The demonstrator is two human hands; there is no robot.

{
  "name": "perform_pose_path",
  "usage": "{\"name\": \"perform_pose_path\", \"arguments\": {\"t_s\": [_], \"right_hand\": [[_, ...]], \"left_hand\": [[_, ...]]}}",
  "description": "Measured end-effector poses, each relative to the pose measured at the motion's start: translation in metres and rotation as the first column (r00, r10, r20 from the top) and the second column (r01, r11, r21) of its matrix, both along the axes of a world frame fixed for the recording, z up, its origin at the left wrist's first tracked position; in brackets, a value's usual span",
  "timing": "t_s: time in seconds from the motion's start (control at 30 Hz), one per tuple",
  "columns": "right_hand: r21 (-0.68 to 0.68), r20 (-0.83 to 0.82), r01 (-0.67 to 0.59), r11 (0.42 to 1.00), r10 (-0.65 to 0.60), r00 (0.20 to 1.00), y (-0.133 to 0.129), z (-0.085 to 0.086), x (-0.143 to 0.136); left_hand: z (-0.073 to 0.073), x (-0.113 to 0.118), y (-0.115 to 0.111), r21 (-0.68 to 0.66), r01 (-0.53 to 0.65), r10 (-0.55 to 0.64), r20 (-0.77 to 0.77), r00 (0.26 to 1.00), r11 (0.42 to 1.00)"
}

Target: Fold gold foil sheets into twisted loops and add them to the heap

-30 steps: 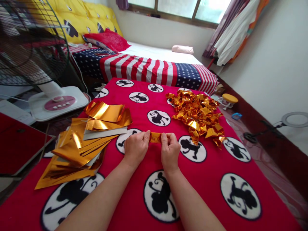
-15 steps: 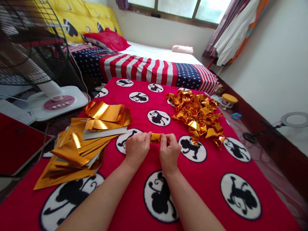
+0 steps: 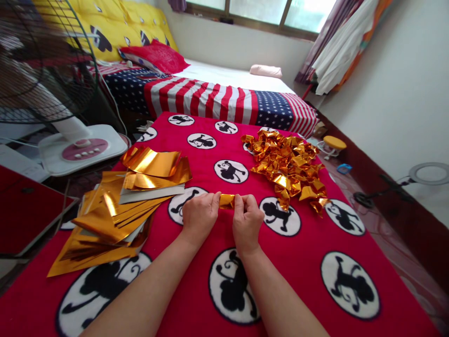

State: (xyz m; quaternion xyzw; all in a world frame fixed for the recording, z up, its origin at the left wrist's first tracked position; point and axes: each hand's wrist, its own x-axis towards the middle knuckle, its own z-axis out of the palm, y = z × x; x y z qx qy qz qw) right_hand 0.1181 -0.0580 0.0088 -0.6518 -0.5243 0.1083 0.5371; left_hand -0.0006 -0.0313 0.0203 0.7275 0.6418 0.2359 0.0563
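A small gold foil piece point(image 3: 227, 201) is stretched between my two hands over the red cloth. My left hand point(image 3: 200, 213) pinches its left end between thumb and fingers, and my right hand point(image 3: 247, 220) pinches its right end. The fingers cover both ends of the piece. To the left lies a loose stack of gold foil sheets point(image 3: 105, 220), some with white showing, and more curved sheets point(image 3: 152, 164) rest at its top. A heap of folded, crinkled gold foil pieces point(image 3: 287, 164) lies to the right, beyond my right hand.
The red cloth point(image 3: 287, 281) with black-and-white monkey circles covers the surface. A fan point(image 3: 82, 145) stands at the left. Behind are a bed point(image 3: 210, 100) and pillows. A yellow stool point(image 3: 334, 143) and a ring light point(image 3: 430, 173) are at the right.
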Motion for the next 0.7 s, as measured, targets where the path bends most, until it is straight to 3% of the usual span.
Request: {"name": "perform_pose_path", "arguments": {"t_s": [0.4,0.57,0.7], "right_hand": [[-0.032,-0.106,-0.073,0.997,0.069,0.992,0.001,0.003,0.002],[-0.021,-0.151,-0.043,0.999,0.04,0.988,0.004,0.0,0.006],[-0.016,-0.183,-0.038,0.999,0.035,0.983,0.005,0.0,0.01]], "left_hand": [[0.005,-0.008,0.005,-0.078,-0.045,0.049,0.043,0.998,0.996],[0.002,-0.013,0.006,-0.119,-0.015,0.039,0.202,0.979,0.993],[-0.001,-0.017,0.008,-0.098,-0.003,0.042,0.395,0.918,0.995]]}}
